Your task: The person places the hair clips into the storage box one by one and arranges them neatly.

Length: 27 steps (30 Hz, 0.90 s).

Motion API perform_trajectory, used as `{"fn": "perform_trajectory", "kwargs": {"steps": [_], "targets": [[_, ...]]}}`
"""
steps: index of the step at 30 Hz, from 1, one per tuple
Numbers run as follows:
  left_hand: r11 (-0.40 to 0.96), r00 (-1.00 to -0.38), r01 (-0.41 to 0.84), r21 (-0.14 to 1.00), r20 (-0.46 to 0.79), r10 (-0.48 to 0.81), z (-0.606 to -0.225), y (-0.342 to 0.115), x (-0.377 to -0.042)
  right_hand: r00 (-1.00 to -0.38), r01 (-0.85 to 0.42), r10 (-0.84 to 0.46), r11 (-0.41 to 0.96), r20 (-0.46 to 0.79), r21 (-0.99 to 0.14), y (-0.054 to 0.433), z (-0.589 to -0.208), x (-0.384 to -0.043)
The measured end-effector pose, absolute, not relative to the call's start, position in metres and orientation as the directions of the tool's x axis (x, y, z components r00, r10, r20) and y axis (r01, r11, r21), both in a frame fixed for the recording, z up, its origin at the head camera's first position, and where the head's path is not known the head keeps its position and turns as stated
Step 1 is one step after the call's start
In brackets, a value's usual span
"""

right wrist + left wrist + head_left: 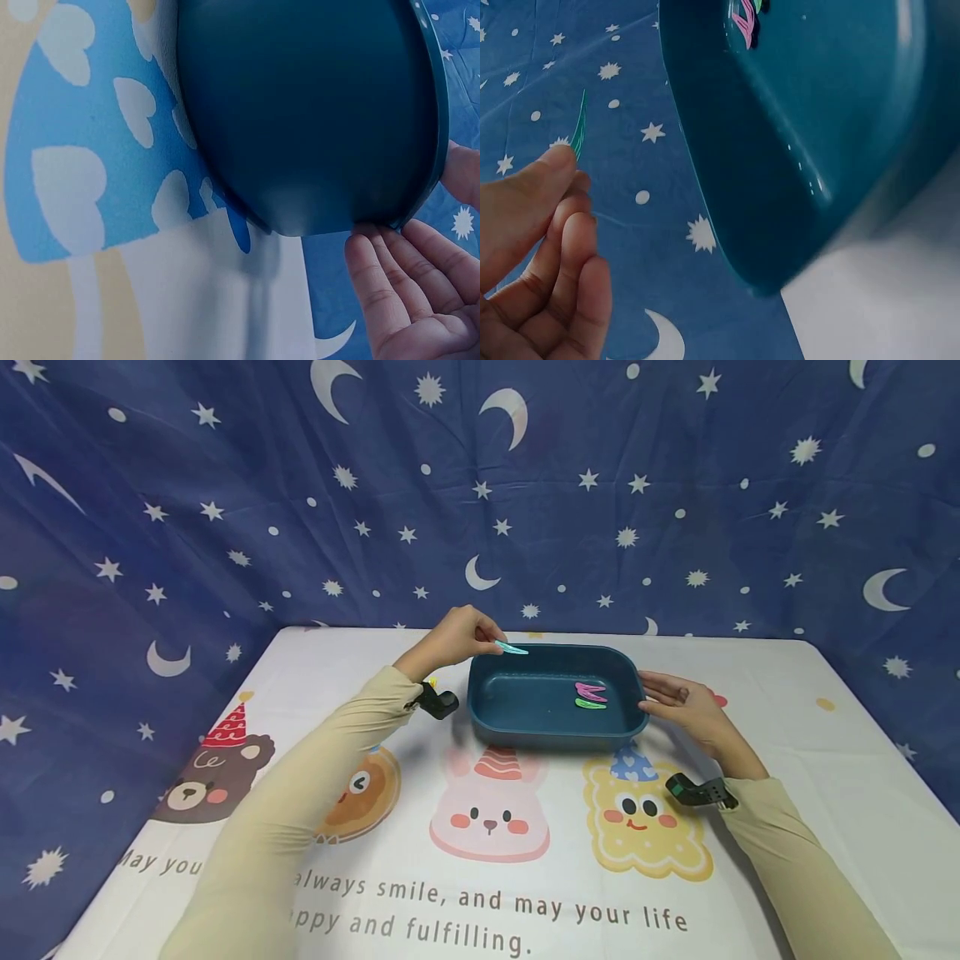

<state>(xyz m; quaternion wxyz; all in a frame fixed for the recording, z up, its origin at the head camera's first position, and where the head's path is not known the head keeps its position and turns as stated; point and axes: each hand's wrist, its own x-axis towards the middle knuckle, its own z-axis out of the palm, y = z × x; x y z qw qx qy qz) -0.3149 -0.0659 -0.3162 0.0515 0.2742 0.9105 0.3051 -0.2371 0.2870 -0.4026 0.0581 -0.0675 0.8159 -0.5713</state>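
Holding teal hair clip (512, 648) at far left corner of tray (525, 697)

Pinching clip by one end with left grip (461, 637), thumb against fingertips, free tip sticking out toward tray's inside. In head view, overlapping rim at that corner; in left wrist view, well apart from wall, so probably held above rim rather than resting on it. Can't tell exact height. Pointing roughly along tray's long side, slanting slightly toward the person at the tip.

Key relation: tray's inside to the right of clip, lower and a bit nearer the person. Far closer to clip with left than right.

Resting right grip (686, 706) against outside of tray's right end, fingers fairly straight, no clip held; looks like steadying.

Inside tray, toward right end: pink hair clips (744, 26) and green hair clip (591, 704), close together. Underneath tray: tabletop (810, 760) with printed cover.
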Motion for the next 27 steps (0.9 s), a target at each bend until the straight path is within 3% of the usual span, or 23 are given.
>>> {"fn": "perform_trajectory", "kwargs": {"steps": [27], "targets": [[0.593, -0.745, 0.591, 0.546, 0.088, 0.661, -0.333, -0.01, -0.325, -0.982, -0.059, -0.188, 0.331, -0.004, -0.942, 0.286, -0.403, -0.238]]}}
